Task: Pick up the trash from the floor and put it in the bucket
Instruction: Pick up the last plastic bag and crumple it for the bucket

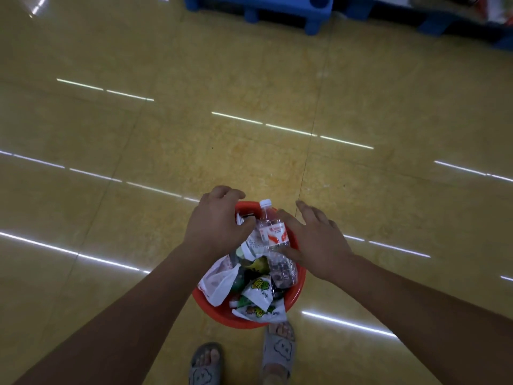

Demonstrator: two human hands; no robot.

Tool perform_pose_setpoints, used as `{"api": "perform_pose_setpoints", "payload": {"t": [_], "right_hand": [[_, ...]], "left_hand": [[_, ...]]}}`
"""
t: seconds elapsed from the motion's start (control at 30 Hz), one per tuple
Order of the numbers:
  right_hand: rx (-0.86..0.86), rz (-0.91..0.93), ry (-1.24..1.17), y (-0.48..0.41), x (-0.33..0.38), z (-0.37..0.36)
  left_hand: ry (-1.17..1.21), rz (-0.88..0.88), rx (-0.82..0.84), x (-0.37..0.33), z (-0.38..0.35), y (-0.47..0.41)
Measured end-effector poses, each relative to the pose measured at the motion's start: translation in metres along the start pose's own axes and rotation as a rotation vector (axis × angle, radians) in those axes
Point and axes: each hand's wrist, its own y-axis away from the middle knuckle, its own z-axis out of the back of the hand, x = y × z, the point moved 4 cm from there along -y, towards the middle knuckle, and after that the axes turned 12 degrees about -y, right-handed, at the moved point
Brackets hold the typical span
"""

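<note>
The red bucket [219, 312] stands on the floor [249, 148] at near centre, filled with wrappers [258, 293] and bags. A clear plastic bottle [273, 232] with a white cap stands tilted on top of the load, cap toward the far side.

My right hand [316, 243] lies against the bottle's right side, fingers mostly straight, thumb [287, 254] across the lower body. I cannot tell whether it grips or only touches. My left hand [219, 220] is curled over the far-left rim. I cannot tell whether it holds anything.

Handling, as I judge it:
- **Bottle:** it looks mostly empty, so light, thin-walled and smooth, and prone to crush or slip. Take hold at the labelled waist, not the cap.
- **Wrappers:** light and limp. Pinch an edge.
</note>
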Motion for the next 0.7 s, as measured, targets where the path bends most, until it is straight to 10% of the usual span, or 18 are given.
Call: {"api": "perform_pose_setpoints", "payload": {"t": [0.7], "right_hand": [[-0.196, -0.060, 0.018, 0.128, 0.047, 0.259]], "left_hand": [[-0.104, -0.192, -0.134, -0.144, 0.237, 0.047]]}}
